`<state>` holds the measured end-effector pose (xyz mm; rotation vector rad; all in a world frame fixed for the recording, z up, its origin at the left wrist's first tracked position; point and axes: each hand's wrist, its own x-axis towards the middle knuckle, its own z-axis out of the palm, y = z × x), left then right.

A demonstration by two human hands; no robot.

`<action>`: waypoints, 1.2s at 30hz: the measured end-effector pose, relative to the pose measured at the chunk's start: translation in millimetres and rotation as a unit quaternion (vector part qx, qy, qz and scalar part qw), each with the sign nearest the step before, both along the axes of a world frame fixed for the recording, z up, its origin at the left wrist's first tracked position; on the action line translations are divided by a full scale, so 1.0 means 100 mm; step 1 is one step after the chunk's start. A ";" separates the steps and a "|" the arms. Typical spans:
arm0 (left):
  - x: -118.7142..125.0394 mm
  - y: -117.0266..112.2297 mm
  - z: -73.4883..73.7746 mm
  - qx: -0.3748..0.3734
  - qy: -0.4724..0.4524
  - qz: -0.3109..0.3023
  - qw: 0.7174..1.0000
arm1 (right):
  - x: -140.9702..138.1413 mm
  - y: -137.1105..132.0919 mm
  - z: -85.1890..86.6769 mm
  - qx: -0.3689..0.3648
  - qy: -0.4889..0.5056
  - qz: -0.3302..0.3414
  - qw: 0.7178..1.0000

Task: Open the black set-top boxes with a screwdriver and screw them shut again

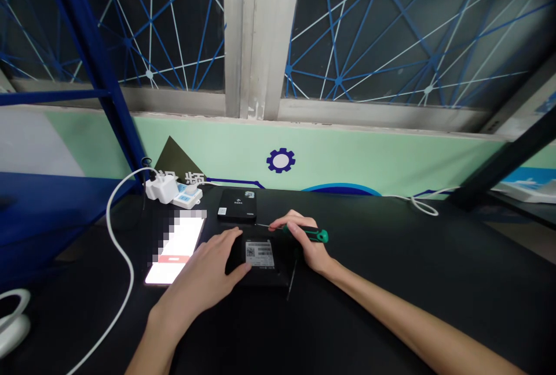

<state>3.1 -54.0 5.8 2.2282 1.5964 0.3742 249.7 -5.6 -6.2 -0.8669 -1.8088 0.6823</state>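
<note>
A small black box [260,262] with a white label on its upturned face lies on the black table [391,282]. My left hand [208,274] rests on its left side, fingers together and pressing on it. My right hand [304,239] is closed around a screwdriver with a green handle [313,234]; its thin shaft points left, toward the far edge of the box. A second thin tool [291,279] lies beside the box on the right.
Another black box [237,204] sits just behind. A lit phone [176,250] lies to the left. A white charger and power strip [174,191] stand at the back left, with a white cable [119,259] curving forward. A white object [11,323] is at the left edge.
</note>
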 end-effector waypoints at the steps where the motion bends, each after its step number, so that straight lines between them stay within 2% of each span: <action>1: 0.00 0.00 0.01 -0.002 0.000 0.000 1.000 | 0.01 0.00 -0.01 -0.005 0.007 0.008 1.000; 6: 0.01 -0.01 0.01 0.010 -0.005 -0.005 1.000 | 0.02 0.01 -0.09 -0.092 0.097 0.062 0.989; 9: 0.01 -0.01 0.00 0.019 -0.010 -0.008 1.000 | 0.00 0.02 -0.11 -0.120 0.106 0.057 0.986; 11: 0.01 -0.01 0.00 0.013 -0.015 -0.005 1.000 | -0.02 0.02 -0.09 -0.114 0.086 0.042 0.989; 15: 0.05 -0.03 0.05 -0.015 -0.018 0.007 1.000 | -0.04 0.03 -0.05 -0.037 0.006 -0.007 0.999; 18: 0.09 -0.03 0.07 -0.025 -0.013 0.012 1.000 | -0.05 0.03 -0.04 -0.012 -0.014 -0.011 1.000; 27: 0.12 0.00 -0.03 0.017 0.005 0.016 1.000 | -0.04 0.03 -0.05 -0.012 -0.006 0.007 1.000; 36: 0.13 -0.02 0.02 -0.012 0.020 0.025 0.999 | -0.04 0.00 -0.02 -0.053 0.065 0.009 0.996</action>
